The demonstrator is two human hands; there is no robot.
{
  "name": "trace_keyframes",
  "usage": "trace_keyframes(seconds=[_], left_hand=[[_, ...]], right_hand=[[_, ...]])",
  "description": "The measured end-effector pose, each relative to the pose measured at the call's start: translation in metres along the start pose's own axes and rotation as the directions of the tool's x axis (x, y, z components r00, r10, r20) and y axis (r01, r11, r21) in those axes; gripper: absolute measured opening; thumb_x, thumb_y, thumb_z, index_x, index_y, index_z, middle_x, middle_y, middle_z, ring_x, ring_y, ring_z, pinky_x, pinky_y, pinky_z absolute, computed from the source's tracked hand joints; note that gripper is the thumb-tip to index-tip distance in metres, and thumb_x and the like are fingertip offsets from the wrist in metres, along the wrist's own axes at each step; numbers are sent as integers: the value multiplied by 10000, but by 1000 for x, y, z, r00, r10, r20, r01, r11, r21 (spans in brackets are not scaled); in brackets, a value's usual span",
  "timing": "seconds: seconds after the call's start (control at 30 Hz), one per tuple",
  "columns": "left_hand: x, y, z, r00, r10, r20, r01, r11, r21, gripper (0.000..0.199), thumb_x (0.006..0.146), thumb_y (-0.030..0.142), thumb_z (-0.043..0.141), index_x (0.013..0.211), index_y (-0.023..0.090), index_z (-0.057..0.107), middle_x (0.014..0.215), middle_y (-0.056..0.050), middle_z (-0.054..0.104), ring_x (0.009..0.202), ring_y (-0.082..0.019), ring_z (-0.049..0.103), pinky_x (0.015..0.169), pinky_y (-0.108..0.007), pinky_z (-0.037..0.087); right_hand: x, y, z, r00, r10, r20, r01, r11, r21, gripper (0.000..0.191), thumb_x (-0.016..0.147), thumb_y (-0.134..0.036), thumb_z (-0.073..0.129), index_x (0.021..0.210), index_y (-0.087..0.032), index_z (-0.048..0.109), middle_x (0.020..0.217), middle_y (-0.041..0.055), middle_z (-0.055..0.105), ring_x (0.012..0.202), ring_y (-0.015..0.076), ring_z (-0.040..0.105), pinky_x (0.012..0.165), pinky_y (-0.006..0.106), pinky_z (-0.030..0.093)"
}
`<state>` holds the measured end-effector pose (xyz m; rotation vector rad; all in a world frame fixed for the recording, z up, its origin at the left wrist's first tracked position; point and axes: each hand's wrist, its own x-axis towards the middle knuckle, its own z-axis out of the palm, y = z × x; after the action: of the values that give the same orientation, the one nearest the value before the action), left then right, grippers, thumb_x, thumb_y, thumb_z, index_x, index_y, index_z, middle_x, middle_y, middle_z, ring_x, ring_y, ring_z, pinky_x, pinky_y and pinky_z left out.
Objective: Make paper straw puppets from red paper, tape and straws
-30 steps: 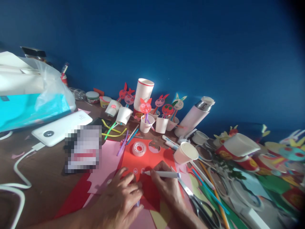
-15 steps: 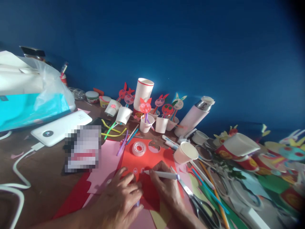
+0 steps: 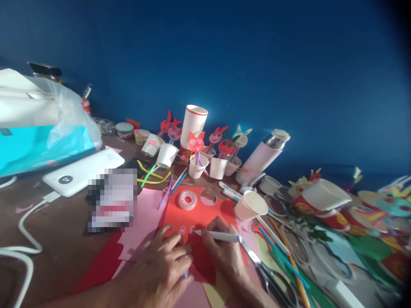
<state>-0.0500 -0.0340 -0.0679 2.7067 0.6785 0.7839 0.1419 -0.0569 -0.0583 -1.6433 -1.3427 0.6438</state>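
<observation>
My right hand (image 3: 224, 254) grips a white marker (image 3: 223, 236), its tip touching a red sheet of paper (image 3: 175, 216). Two small oval outlines, like eyes, are drawn in pale ink on the sheet, and the tip rests at the right one. Flat on the paper's left part lies my left hand (image 3: 167, 265), fingers spread. A small purple piece (image 3: 186, 272) shows by its fingers; most of it is hidden. A roll of white tape (image 3: 188, 207) sits higher on the sheet, beside a cut-out round hole. Pink paper (image 3: 141, 214) lies underneath to the left.
Scissors (image 3: 265, 271) lie right of my right hand, near a white paper cup (image 3: 248, 209). Paper animal faces on sticks stand in cups behind, with a thermos (image 3: 260, 158). A phone (image 3: 112, 201) and power bank (image 3: 83, 173) lie left. Right: pencil (image 3: 293, 267), straws, decorated cups.
The marker tip stays at the right oval, with hardly any visible movement of either hand. The whole view has shifted very slightly.
</observation>
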Motion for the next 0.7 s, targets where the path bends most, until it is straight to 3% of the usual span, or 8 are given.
trace_keyframes(seconds=[0.27, 0.43, 0.7], left_hand=[[0, 1, -1, 999, -30, 25, 30, 999, -15, 146, 908, 276, 552, 1023, 251, 637, 998, 5, 726, 1101, -239, 588, 1124, -472, 275], [0, -2, 2, 999, 19, -28, -18, 1000, 22, 173, 906, 295, 556, 1053, 247, 634, 1044, 5, 730, 1088, -231, 585, 1128, -426, 252], [1, -8, 4, 999, 51, -12, -50, 997, 59, 146, 897, 354, 599, 981, 247, 652, 1055, 26, 731, 1024, -203, 594, 1129, -391, 244]], right_hand=[[1, -4, 0, 997, 62, 55, -66, 995, 77, 198, 771, -296, 577, 633, -214, 460, 560, -33, 514, 515, 121, 455, 488, 229, 359], [2, -1, -2, 992, 110, -61, -92, 964, 248, 243, 820, -395, 584, 687, -219, 482, 577, -44, 484, 523, 125, 438, 481, 232, 372], [2, 2, -7, 959, -104, -264, 147, 978, 147, 196, 951, -415, 502, 945, -232, 572, 827, 15, 630, 690, 154, 594, 663, 253, 509]])
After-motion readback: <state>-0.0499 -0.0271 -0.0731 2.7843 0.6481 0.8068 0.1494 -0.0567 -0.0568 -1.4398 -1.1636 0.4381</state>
